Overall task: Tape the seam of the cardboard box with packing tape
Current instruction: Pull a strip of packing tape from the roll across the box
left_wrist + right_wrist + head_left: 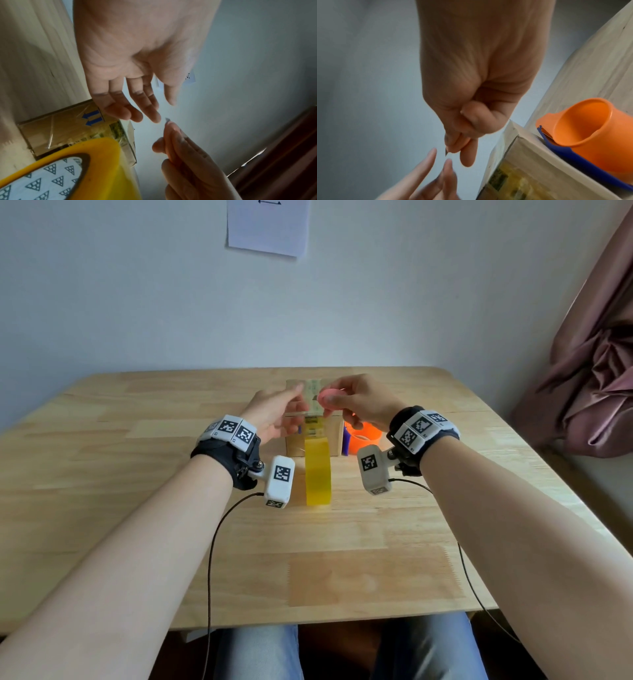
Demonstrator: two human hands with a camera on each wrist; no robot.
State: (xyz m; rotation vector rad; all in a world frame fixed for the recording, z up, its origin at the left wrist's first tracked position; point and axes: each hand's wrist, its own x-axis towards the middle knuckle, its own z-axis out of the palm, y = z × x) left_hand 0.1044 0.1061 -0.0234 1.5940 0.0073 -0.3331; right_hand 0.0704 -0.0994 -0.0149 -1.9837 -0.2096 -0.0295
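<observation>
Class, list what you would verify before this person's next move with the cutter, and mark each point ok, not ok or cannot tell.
1. Right hand grips the pink cutter: ok.
2. Left hand holds nothing, fingers straight: ok.
3. Left fingers well away from the cutter's tip: not ok, they are close to it.
4. Yellow tape roll stands on the table in front of the cardboard box: ok.
5. Tape pressed flat along the box's top seam: cannot tell, the hands cover it.
</observation>
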